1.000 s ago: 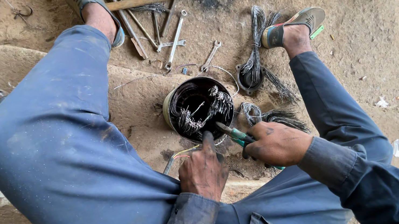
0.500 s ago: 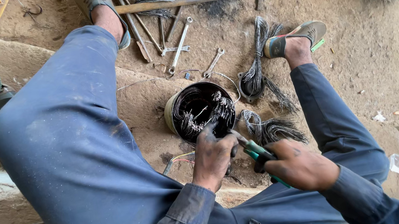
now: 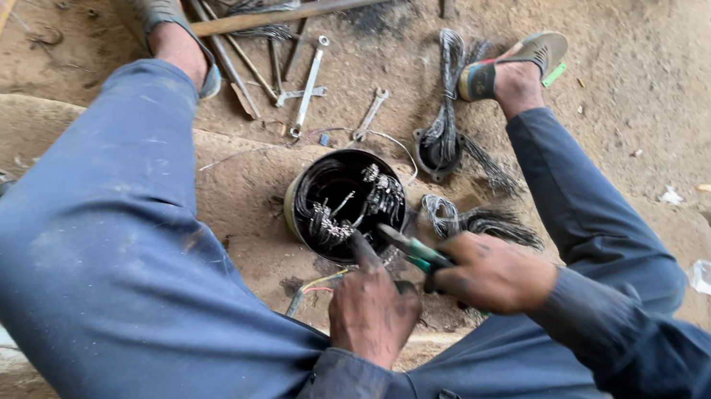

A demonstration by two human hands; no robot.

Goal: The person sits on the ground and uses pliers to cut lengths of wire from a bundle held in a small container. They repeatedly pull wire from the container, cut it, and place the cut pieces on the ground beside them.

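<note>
The person is sitting on the dirt ground [image 3: 699,100] with both legs spread, and a round metal can [image 3: 354,202] is lying between the knees with its open mouth facing up toward the camera. Dark wires with shiny ends [image 3: 378,191] are sitting inside it. The left hand [image 3: 373,308] is just below the can, and one finger is poking up and touching its near rim. The other fingers are curled in, pinching nothing that can be seen. The right hand [image 3: 491,275] is beside it, wrapped tight around the green-handled pliers [image 3: 416,252]. The pliers are pointing up and to the left, straight at the can's near edge, and the tip is almost at the rim. So the can is lying just ahead of both hands, and the left hand is nearer to it. Spanners [image 3: 308,86] and bundles of black wire [image 3: 447,110] are lying farther off, past the can.
</note>
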